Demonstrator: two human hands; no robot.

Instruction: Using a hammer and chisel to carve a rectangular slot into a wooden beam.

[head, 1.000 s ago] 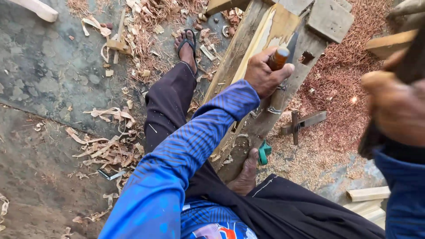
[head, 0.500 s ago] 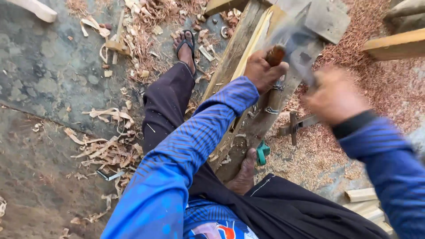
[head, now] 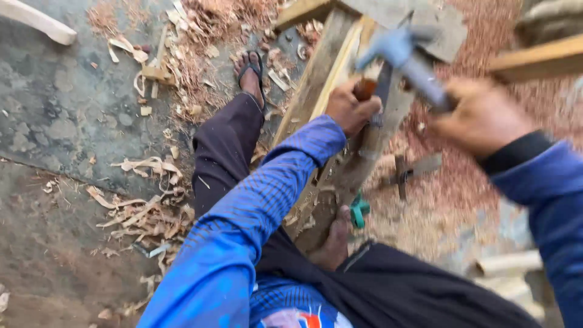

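Chisel (head: 366, 90) in my left hand (head: 351, 109), gripped tight, tip on the plank (head: 325, 79) under my foot (head: 333, 243). My right hand (head: 483, 118) grips the hammer (head: 404, 58), close above the chisel. I think this is chopping; the hit must land square on the handle.

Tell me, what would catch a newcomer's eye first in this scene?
First the blurred grey-headed hammer, gripped by the right hand at upper right, just above the brown wooden-handled chisel that the left hand grips against the long pale wooden beam. Next, the reddish sawdust spread on the right, and the curled wood shavings strewn over the grey ground at left.
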